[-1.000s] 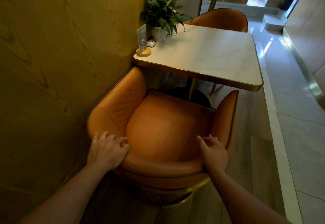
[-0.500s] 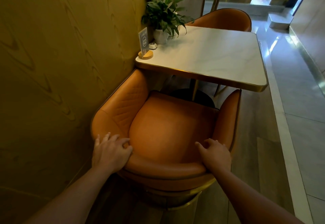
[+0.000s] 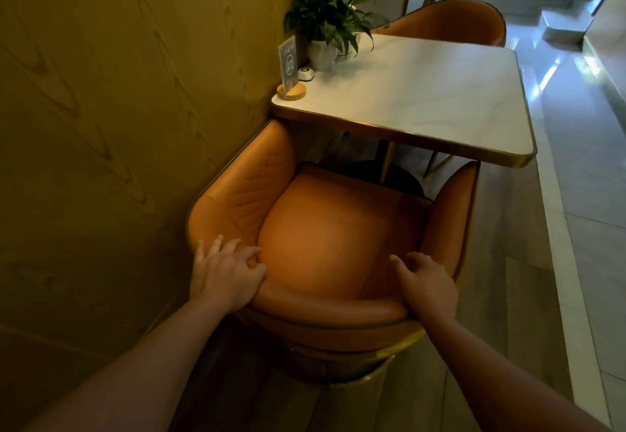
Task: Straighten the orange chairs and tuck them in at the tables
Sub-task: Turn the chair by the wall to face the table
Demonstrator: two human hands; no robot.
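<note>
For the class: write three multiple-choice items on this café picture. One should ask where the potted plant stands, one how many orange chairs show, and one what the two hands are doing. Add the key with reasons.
1. Where does the potted plant stand?
A. on the floor
B. on the table, at the wall side
C. on a chair seat

2. How many orange chairs show?
A. one
B. two
C. four

3. What are the two hands doing?
A. hanging free
B. lifting the plant
C. holding the back of the near chair

Key:
1 B: its white pot sits on the tabletop beside the wall.
2 B: there is the near chair and the far chair beyond the table.
3 C: the left hand and right hand both grip the backrest rim.
</note>
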